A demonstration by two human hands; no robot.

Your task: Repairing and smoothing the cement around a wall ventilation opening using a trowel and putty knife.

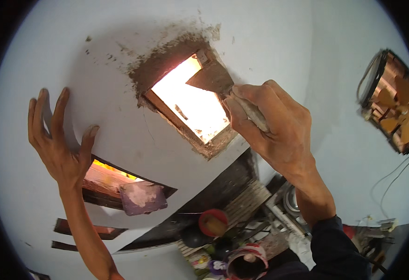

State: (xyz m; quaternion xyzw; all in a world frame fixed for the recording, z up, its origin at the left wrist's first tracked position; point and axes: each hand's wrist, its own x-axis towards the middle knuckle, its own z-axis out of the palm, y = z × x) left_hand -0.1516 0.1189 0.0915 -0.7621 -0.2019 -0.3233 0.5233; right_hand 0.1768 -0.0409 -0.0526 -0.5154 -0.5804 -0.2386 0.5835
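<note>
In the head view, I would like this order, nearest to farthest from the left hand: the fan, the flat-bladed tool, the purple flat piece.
1. Purple flat piece: below and to the right of the left hand.
2. Flat-bladed tool: farther right, in the right hand.
3. Fan: far right.

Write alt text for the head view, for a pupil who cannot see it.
The right hand holds a brown, flat, pointed trowel at the edge of a glaring rectangular opening in a smooth, pale wall. The open left hand is spread over the wall, left of the opening.
</note>
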